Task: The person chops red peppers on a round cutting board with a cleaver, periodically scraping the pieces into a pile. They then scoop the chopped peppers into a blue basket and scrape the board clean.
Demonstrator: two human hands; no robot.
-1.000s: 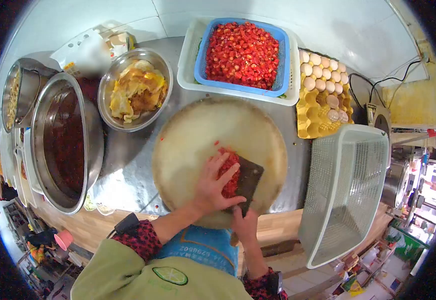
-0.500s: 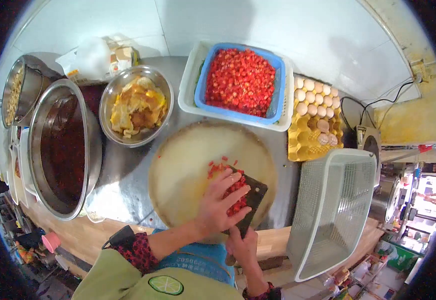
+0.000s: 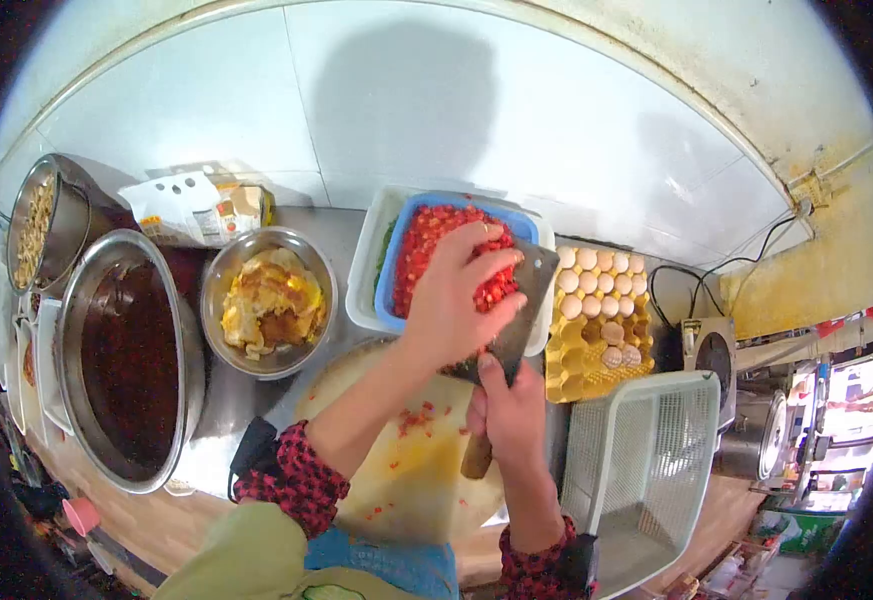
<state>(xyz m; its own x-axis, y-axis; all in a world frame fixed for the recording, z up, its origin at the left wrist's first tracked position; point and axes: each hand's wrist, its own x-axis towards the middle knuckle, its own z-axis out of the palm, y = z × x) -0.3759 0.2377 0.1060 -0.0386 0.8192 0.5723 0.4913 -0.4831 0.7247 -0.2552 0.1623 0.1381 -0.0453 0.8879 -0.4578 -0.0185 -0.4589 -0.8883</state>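
My right hand point(image 3: 511, 410) is closed round the wooden handle of a cleaver point(image 3: 534, 283), thumb at the base of the blade. Chopped red chilies point(image 3: 497, 289) lie on the blade. My left hand point(image 3: 451, 305) rests over them, fingers stretched and spread. Both hands and the blade are above the near right part of a blue basin point(image 3: 386, 290), which holds many more chopped chilies point(image 3: 426, 240). This basin sits inside a white basket point(image 3: 364, 285). Below my forearms, a round cutting board point(image 3: 406, 500) carries scattered chili bits point(image 3: 418, 417); my left arm hides part of it.
Left of the board stand a steel bowl of fried eggs point(image 3: 274, 305) and a large steel basin of dark sauce point(image 3: 184, 400). To the right are a yellow egg tray point(image 3: 576, 375) and a white perforated basket point(image 3: 611, 480). A tiled wall point(image 3: 576, 140) rises behind.
My hands have carried the cleaver and its chopped chilies up and forward from the board to over the blue basin. Loose bits stay on the board. The view has tilted upward.
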